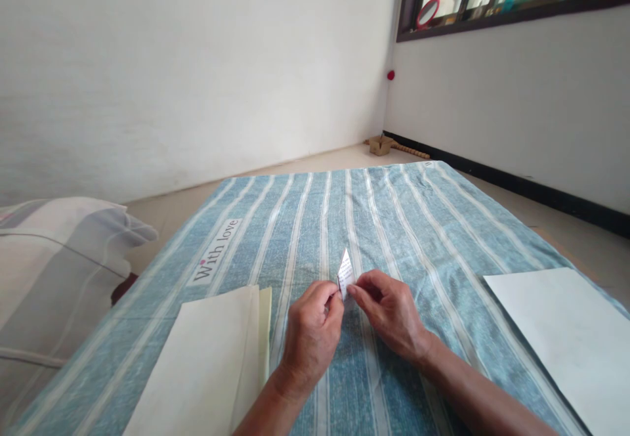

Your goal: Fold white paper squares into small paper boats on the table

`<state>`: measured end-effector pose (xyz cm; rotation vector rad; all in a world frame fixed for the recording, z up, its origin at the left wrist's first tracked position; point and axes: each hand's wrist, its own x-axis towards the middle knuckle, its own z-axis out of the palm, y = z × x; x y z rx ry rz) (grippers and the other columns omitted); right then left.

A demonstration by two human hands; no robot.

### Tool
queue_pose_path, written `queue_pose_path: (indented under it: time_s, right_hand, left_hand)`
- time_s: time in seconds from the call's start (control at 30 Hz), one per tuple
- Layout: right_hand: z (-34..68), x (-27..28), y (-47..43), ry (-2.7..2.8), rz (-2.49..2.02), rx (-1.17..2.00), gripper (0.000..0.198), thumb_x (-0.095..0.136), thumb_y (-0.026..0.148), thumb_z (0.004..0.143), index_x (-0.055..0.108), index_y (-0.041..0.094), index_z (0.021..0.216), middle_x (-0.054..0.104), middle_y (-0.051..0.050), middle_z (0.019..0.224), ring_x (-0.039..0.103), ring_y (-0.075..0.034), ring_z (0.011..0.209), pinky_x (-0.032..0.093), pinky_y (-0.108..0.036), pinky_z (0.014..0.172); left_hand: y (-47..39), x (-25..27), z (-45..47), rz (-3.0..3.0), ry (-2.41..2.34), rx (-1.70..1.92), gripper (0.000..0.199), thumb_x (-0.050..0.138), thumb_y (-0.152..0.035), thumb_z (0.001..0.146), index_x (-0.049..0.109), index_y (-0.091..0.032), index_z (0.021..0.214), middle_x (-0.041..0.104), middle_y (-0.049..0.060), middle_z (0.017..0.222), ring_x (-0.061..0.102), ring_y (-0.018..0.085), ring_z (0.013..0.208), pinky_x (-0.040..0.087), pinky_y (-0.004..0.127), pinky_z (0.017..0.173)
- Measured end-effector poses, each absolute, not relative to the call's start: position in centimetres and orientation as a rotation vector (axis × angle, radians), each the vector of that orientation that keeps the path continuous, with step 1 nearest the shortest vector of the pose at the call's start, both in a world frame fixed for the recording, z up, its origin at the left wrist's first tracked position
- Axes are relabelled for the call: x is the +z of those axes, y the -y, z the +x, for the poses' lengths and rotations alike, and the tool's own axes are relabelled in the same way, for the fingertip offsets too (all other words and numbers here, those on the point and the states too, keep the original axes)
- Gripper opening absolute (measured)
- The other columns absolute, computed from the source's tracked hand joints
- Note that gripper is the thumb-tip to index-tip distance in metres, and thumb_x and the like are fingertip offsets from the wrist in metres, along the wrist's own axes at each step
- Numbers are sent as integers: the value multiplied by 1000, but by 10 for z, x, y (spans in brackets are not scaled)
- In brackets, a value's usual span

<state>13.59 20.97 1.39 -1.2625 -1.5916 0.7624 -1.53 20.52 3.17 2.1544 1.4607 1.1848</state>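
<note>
A small folded piece of paper [346, 272] with printed text stands up between my hands, its pointed tip on top. My left hand [315, 324] pinches its lower left edge between thumb and curled fingers. From the other side, my right hand [391, 308] pinches the lower right part, thumb against the printed face. Both hands are just above the blue-and-white striped cloth [305, 226]. The paper's lower end is partly hidden by my fingers.
White and pale yellow sheets [197, 357] lie left of my hands, and another white sheet [571, 331] lies at the right. Draped fabric [59, 278] is at the far left. A small cardboard box [380, 145] sits on the floor beyond the cloth's far edge.
</note>
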Motion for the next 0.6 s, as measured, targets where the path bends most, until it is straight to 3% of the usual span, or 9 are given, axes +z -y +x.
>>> queue_pose_path:
  time_s: [0.3, 0.47, 0.6]
  right_hand:
    - [125, 36, -211, 1623, -1173, 805, 17, 58, 31, 86, 65, 17, 93, 64, -1, 66, 56, -14, 57, 43, -25, 55]
    - [114, 49, -215, 1647, -1228, 636, 20, 57, 30, 85, 68, 18, 98, 69, -6, 81, 60, -15, 58, 45, -25, 55]
    - [104, 51, -220, 1697, -1313, 436, 20, 54, 27, 86, 69, 19, 96, 70, -6, 81, 62, -15, 57, 43, -25, 54]
  left_hand:
    - [-206, 51, -19, 2378, -1307, 1328, 22, 43, -12, 92, 58, -15, 77, 59, 4, 73, 58, 14, 67, 45, 24, 63]
    - [-212, 61, -25, 2433, -1325, 1327, 24, 41, -12, 92, 58, -16, 77, 60, 4, 73, 60, 15, 67, 47, 25, 63]
    - [-221, 61, -30, 2444, -1389, 1310, 25, 40, -12, 92, 59, -17, 76, 60, 4, 72, 61, 15, 67, 48, 24, 64]
